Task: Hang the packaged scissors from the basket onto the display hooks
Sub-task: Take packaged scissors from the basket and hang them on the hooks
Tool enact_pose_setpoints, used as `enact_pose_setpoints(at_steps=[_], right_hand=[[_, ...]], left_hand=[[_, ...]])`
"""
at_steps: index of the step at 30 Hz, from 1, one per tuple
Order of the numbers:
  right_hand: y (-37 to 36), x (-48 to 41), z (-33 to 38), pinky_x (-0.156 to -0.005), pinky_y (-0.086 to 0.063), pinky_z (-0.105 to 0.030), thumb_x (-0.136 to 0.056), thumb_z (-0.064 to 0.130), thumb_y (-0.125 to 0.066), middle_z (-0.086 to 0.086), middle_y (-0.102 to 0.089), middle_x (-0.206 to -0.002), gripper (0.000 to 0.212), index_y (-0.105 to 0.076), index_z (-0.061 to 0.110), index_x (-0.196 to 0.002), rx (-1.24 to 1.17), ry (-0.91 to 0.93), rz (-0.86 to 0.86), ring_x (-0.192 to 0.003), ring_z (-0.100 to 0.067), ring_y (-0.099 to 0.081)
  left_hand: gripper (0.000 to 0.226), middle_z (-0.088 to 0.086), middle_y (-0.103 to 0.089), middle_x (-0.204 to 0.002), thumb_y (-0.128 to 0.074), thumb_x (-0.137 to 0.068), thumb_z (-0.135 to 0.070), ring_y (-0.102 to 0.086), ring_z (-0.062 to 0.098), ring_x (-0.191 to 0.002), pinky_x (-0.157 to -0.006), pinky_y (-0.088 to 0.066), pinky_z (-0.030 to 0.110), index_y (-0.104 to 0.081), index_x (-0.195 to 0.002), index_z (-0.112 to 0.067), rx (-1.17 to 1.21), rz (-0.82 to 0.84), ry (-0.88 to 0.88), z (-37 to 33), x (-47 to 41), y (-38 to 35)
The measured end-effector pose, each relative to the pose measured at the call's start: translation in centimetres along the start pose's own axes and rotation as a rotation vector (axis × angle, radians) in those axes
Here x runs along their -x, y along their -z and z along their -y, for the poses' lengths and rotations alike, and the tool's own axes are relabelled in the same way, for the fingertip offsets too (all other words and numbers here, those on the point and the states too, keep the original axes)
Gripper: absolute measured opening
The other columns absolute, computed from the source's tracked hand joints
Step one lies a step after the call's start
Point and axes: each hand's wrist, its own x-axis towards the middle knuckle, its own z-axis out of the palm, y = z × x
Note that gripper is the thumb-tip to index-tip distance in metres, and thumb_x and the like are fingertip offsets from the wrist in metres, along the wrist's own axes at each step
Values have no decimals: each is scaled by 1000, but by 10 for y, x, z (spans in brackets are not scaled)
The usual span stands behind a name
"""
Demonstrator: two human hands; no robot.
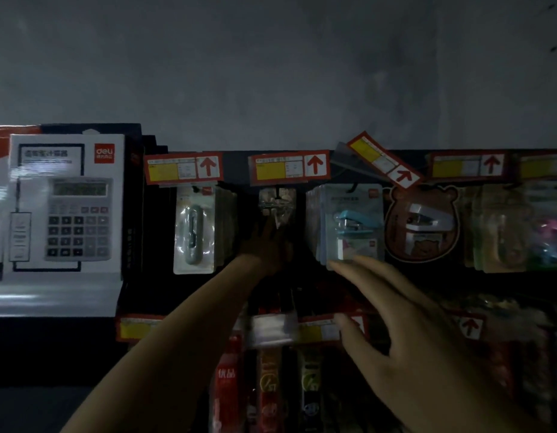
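The scene is dim. My left hand (pixel 266 245) reaches deep between two rows of hanging packs and grips the lower part of a clear scissors package (pixel 277 204), which sits at a display hook (pixel 278 190) under a red and yellow price tag (pixel 289 167). Whether the package hangs on the hook or is only held against it is hard to tell. My right hand (pixel 396 320) hovers nearer to me, fingers spread, holding nothing, in front of the blue stapler packs (pixel 352 226). The basket is out of view.
A white calculator box (pixel 64 207) stands at the left. A pale green blister pack (pixel 194 229) hangs left of the scissors package. A bear-shaped stapler pack (pixel 422 223) and more packs hang to the right. A lower row of hanging goods (pixel 271 379) fills the bottom.
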Motion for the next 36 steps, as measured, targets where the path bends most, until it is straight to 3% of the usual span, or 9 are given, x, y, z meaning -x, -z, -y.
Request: enact_pose_setpoints(at_steps=[6, 12, 15, 18, 20, 22, 27, 32, 36], right_hand=[[-2, -13, -30, -110, -25, -11, -100, 47, -52, 41, -11, -152, 53, -29, 57, -147, 91, 5, -29, -142, 10, -22], [-6, -19, -44, -108, -23, -8, -100, 46, -52, 40, -16, -149, 53, -28, 57, -146, 120, 6, -27, -139, 11, -24], [-4, -20, -46, -111, -25, -9, -100, 47, -52, 39, -16, -149, 54, -28, 57, -147, 125, -11, -18, -139, 9, -26], [-4, -20, -47, -97, -20, 3, -99, 46, -53, 44, -18, -140, 53, -30, 57, -146, 98, -25, -11, -127, 18, -25], [-5, -20, -47, -93, -20, 5, -100, 46, -52, 47, -14, -134, 53, -29, 57, -146, 85, -38, 11, -121, 21, -20], [-6, -20, -47, -102, -22, -1, -100, 46, -52, 46, -14, -137, 53, -29, 56, -147, 88, -30, 12, -123, 20, -20], [-8, -22, -45, -110, -20, -8, -100, 48, -51, 40, -15, -147, 54, -28, 55, -148, 106, -27, 23, -138, 12, -21], [-9, -20, -47, -95, -16, 4, -100, 47, -53, 44, -17, -137, 53, -32, 53, -148, 91, -24, 12, -127, 18, -22], [-7, -18, -47, -100, -22, -5, -100, 49, -51, 44, -18, -135, 50, -34, 53, -147, 56, -15, -2, -122, 19, -23]], left_hand=[[79, 0, 15, -168, -43, -96, -63, 8, 39, -154, -116, -22, 68, 0, -158, -40, 3, 19, 25, -15, -5, 7], [65, 3, -12, -165, -51, -98, -50, -20, 36, -149, -113, -34, 60, -22, -155, -35, 103, -88, 32, -21, -11, 9], [65, 4, -14, -165, -49, -98, -53, -18, 35, -150, -113, -33, 59, -26, -155, -33, 56, -98, 47, -23, -16, 11], [69, 4, -16, -164, -53, -95, -57, -20, 35, -150, -114, -32, 59, -27, -154, -34, 52, -79, 50, -23, -19, 12], [80, 4, -11, -166, -60, -90, -58, -16, 37, -151, -115, -30, 61, -23, -157, -33, 70, -136, 28, -24, -20, 10], [93, 5, -1, -168, -61, -87, -62, -4, 41, -153, -118, -22, 65, -13, -160, -32, 34, -197, 21, -25, -21, 11], [104, 7, 11, -169, -58, -84, -71, 15, 44, -152, -117, -9, 71, 0, -161, -33, 2, -147, 49, -23, -29, 12], [100, 4, 9, -170, -58, -84, -71, 14, 40, -154, -117, -16, 71, -4, -161, -34, 46, -150, 31, -20, -24, 11], [97, 0, 0, -168, -58, -84, -69, 1, 38, -154, -115, -24, 69, -6, -159, -35, 70, -117, 0, -21, -8, 14]])
